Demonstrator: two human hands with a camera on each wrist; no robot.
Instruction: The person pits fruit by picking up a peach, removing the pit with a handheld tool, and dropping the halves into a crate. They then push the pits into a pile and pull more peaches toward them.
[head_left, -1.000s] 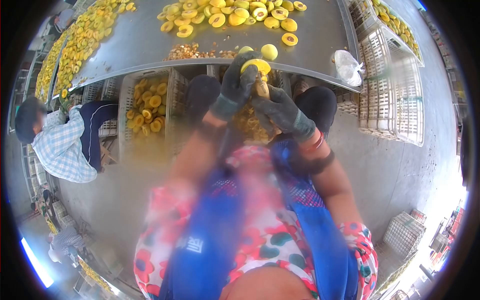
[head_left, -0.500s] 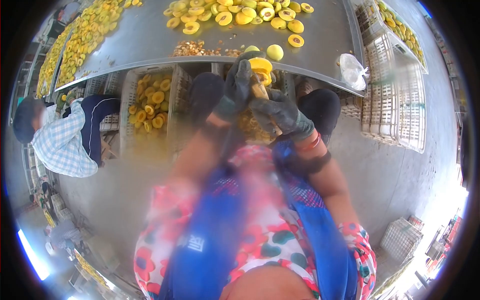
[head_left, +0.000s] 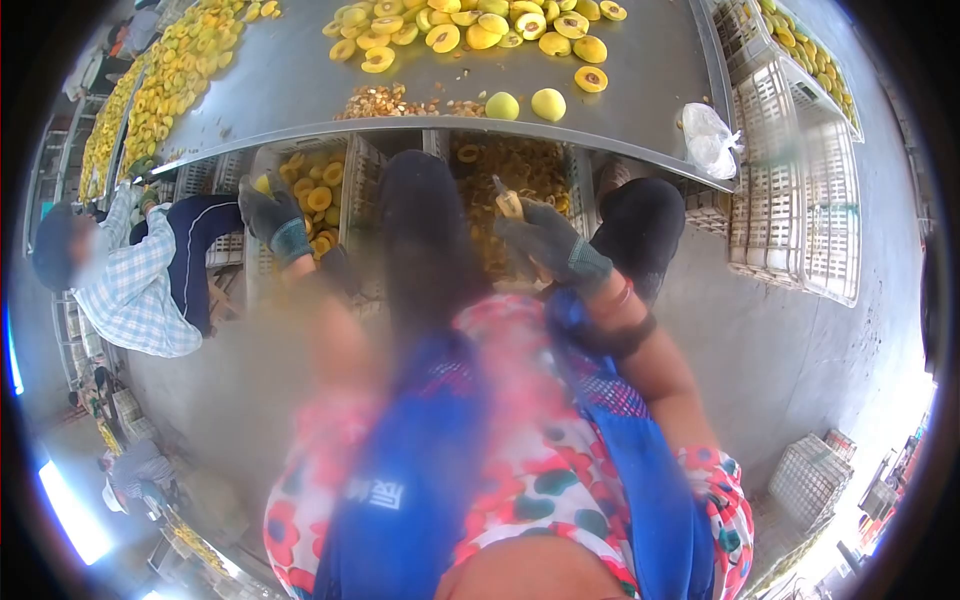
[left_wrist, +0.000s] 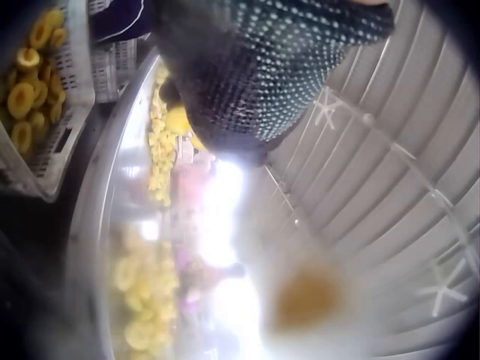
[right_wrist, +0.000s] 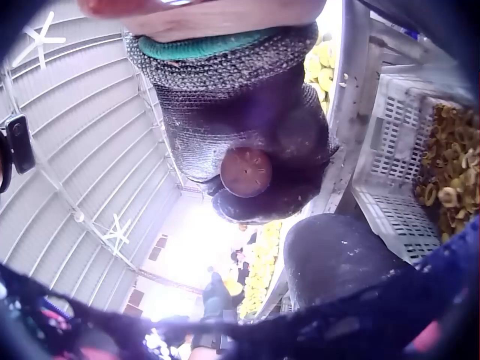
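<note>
In the head view my gloved left hand point(head_left: 272, 218) is over the crate of halved fruit point(head_left: 325, 198), its fingers round a yellow fruit piece point(head_left: 262, 184). The left wrist view has the dark glove point(left_wrist: 251, 75) with yellow fruit point(left_wrist: 178, 121) at its fingers. My gloved right hand point(head_left: 550, 242) grips a short tool by its wooden handle point(head_left: 510, 206), the thin tip pointing up towards the table. The round handle end point(right_wrist: 246, 172) pokes out of the curled right hand point(right_wrist: 240, 135) in the right wrist view. Two whole fruits point(head_left: 548, 104) sit at the table's near edge.
The metal table point(head_left: 290, 75) bears heaps of halved fruit point(head_left: 485, 30) and a small pile of pits point(head_left: 380, 103). A clear plastic bag point(head_left: 710, 140) lies at its right corner. White crates point(head_left: 790, 190) stand at right; a person in a checked shirt point(head_left: 140, 285) sits at left.
My left hand has left the tool tip and swung left over the crate with yellow fruit. The right hand keeps the tool, now bare at the tip. Both whole fruits are in full view.
</note>
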